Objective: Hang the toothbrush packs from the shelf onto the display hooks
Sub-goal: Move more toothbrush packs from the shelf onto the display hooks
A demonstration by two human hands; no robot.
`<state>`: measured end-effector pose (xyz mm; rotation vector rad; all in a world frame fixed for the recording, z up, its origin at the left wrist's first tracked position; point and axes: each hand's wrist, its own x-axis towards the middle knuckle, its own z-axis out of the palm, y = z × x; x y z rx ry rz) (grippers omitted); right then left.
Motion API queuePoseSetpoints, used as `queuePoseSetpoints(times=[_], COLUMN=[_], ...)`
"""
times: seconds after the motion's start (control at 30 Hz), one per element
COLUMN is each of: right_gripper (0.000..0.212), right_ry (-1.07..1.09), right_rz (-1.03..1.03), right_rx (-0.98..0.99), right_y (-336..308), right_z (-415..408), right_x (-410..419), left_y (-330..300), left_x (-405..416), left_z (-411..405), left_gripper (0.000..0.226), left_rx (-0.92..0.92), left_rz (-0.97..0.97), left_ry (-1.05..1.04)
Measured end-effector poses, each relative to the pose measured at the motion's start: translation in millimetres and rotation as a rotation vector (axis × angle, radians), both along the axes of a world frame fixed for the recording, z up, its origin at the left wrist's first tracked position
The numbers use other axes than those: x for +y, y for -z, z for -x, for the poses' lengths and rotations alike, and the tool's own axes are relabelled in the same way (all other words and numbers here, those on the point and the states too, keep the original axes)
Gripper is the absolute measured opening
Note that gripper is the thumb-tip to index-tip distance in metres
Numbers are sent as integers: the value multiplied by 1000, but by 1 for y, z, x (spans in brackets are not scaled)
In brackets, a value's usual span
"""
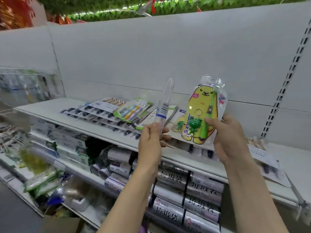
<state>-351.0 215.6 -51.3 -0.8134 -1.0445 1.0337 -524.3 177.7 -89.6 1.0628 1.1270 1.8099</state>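
Two bare hands are raised in front of the shelving, each closed on a pack. The left hand [151, 140] is curled into a loose fist, thumb and fingers pinching the bottom end of a slim clear plastic toothbrush pack [164, 106] that stands nearly upright, seen edge-on, with a white barcode sticker and a blue band across its lower part. The right hand [230, 138] is wrapped around the lower right edge of a glossy clear pouch with a yellow bear-shaped card [204, 108], thumb pressed on the front; inside lie a green toothbrush running up the right side and a green frog charm on a metal ring. The pouch is crinkled and shiny at its top, and is tilted slightly to the right.

Just beyond and below both hands runs a flat white metal shelf [55, 108]. To the left of the left hand, a fanned heap of flat carded toothbrush packs [101, 113] lies on it, mostly white cards with dark brush heads, and a green-edged pack with pastel brushes [131, 110] rests on top. Between the hands, another yellow bear pouch [179, 123] lies flat on the shelf.

Below the hands, the lower shelf carries silvery rolls with black lettering [193, 195]. Behind everything stands a plain white back panel [151, 52], and far right of the right hand a slotted metal upright [286, 84] runs up it.
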Motion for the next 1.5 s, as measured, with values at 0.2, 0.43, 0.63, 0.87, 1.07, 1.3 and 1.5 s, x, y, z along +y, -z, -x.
queuePoseSetpoints(times=[0.2, 0.43, 0.63, 0.87, 1.07, 1.3, 1.5], right_gripper=[26, 15, 28, 26, 15, 14, 13], right_ry=[-124, -250, -334, -424, -492, -546, -588], right_rz=[-6, -9, -53, 9, -24, -43, -26], right_rx=[58, 1, -85, -69, -85, -14, 20], right_y=[18, 30, 38, 52, 58, 62, 38], right_z=[105, 280, 458, 624, 748, 925, 1073], right_x=[-15, -28, -34, -37, -13, 40, 102], left_y=[11, 34, 47, 57, 75, 72, 47], left_x=[-32, -60, -86, -102, -81, -28, 40], left_z=[97, 262, 432, 582, 697, 855, 1001], left_gripper=[31, 34, 24, 28, 23, 24, 22], left_rx=[-58, -56, -28, 62, 66, 48, 95], left_rz=[-7, -31, -50, 25, 7, -21, 10], left_ry=[-122, -206, -253, -274, -370, -361, -378])
